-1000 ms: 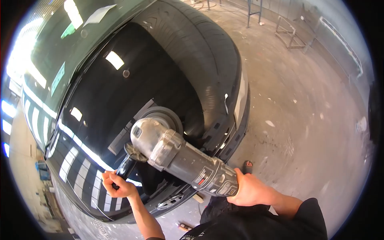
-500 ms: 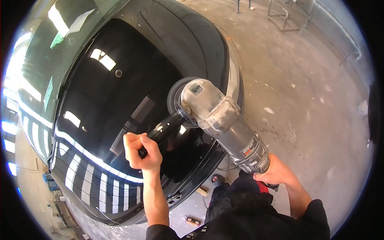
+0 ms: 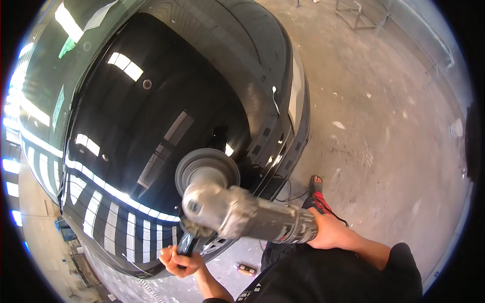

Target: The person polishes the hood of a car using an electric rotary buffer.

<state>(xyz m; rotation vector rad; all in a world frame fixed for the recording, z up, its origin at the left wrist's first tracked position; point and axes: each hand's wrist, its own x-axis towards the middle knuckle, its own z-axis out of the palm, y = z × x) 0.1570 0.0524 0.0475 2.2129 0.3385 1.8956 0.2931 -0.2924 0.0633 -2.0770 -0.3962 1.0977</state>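
Observation:
A grey power polisher (image 3: 252,214) lies across the front of a glossy black car hood (image 3: 166,76), its round pad (image 3: 207,171) over the hood near the front edge. My right hand (image 3: 331,231) is wrapped round the rear end of the tool's body. My left hand (image 3: 181,261) is closed on the black side handle (image 3: 187,243) below the tool's head. How fully the pad touches the paint cannot be made out.
The windshield (image 3: 76,50) is at the upper left. A small bottle (image 3: 246,269) lies on the floor near my feet. A metal frame (image 3: 356,16) stands at the upper right by the wall. A cable (image 3: 293,199) runs beside my sandalled foot (image 3: 316,183).
From over the hood's front right part, the polisher has swung down and left toward me. Both hands moved with it, still gripping, and the pad's face now tilts more into view.

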